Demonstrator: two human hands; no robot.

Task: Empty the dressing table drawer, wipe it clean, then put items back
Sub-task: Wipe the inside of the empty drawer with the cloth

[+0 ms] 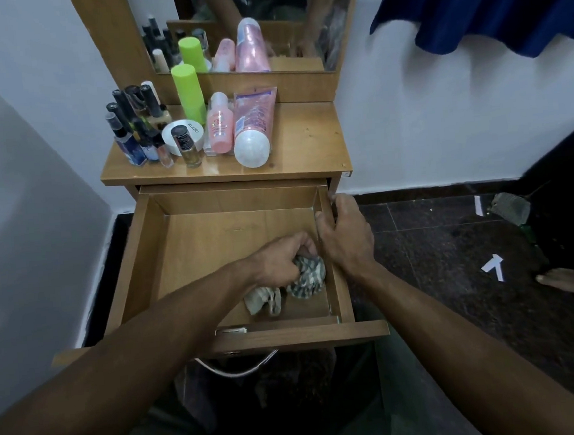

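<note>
Your left hand (284, 260) has its grip bunched around a striped cloth (305, 277) at the near right corner of the drawer (138, 263), with a loose tail of cloth trailing toward the front panel. Your right hand (343, 237) grips the drawer's right side wall, thumb inside and fingers over the edge, which steadies the box well against the push of the wiping. Judged from this, the wiping step is in hand: the drawer holds nothing but the cloth. Flatten the cloth under your palm rather than working with a wad, and drive it into the corner and along the seams, where dust is likely to collect, then sweep toward the far wall. Beyond, on the tabletop (306, 136), the bottles and tubes (218, 126) stand waiting, well apart from your work, for return afterwards.
</note>
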